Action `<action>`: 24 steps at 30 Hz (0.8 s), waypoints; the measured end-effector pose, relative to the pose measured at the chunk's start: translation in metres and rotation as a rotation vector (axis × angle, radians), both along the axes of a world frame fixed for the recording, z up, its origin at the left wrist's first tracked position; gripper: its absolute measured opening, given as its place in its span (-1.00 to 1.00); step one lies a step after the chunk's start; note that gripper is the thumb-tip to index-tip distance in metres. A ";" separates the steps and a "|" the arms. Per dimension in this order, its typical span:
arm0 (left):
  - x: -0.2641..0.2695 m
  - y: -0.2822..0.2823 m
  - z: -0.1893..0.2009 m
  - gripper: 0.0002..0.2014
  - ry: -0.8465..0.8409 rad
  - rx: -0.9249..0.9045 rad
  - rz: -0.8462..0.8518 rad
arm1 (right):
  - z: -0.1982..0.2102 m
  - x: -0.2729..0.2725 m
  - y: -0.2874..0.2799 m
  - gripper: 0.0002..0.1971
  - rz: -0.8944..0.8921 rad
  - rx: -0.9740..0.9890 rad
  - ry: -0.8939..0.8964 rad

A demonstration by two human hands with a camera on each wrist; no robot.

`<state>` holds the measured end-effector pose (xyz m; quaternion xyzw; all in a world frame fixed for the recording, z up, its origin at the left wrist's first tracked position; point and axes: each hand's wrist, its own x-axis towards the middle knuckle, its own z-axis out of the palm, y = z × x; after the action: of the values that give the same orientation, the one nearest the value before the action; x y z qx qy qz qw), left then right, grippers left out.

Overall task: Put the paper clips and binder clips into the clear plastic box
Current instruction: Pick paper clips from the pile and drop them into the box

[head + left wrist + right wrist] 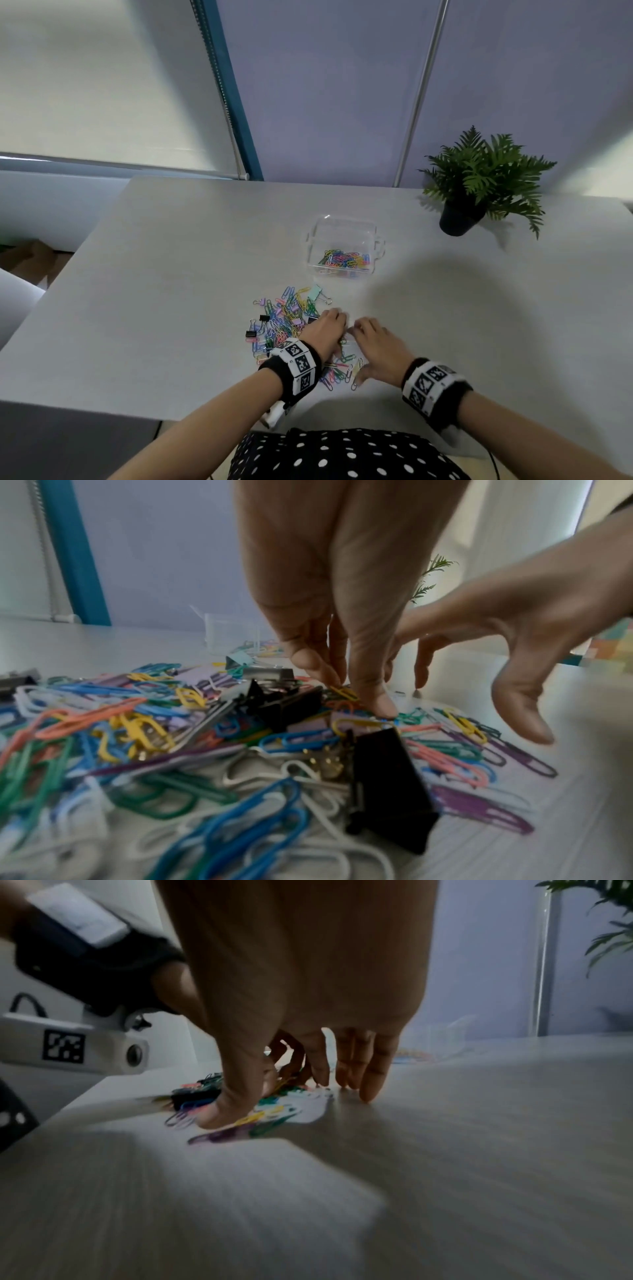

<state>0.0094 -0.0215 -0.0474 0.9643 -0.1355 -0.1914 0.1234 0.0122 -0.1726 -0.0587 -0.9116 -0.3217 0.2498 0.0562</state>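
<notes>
A clear plastic box [342,229] stands on the white table [171,274] beyond my hands, with several coloured paper clips [344,258] inside. A loose pile of paper clips [286,317] and binder clips lies nearer, including a black binder clip [387,777] and a mint one [315,292]. My left hand [327,327] reaches down onto the pile's right side, its straight fingers and thumb touching clips around a yellow paper clip [344,692]. My right hand [371,342] is spread just to the right. Its fingertips [368,1093] touch the table and its thumb presses on clips.
A potted fern [479,181] stands at the table's back right. A wall and a roller blind rise behind the table. The table's near edge runs just in front of my wrists. The box [229,631] shows small behind the pile in the left wrist view.
</notes>
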 end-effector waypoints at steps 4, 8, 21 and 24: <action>0.003 -0.002 0.001 -0.77 -0.020 0.031 -0.047 | -0.009 -0.006 0.009 -0.26 -0.055 0.067 -0.062; 0.006 0.004 0.003 -0.83 -0.001 -0.014 -0.042 | -0.014 0.007 0.008 -0.68 -0.187 0.194 0.000; 0.022 0.032 0.002 -0.91 0.183 -0.652 0.428 | -0.005 0.023 -0.013 -0.71 -0.488 0.514 0.219; 0.028 0.039 0.005 -0.77 0.340 -0.950 0.608 | -0.002 0.031 -0.017 -0.81 -0.662 0.693 0.370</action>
<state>0.0372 0.0173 -0.0420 0.7547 0.0977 -0.2174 0.6112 0.0434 -0.1901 -0.0612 -0.8331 -0.0642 0.2544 0.4869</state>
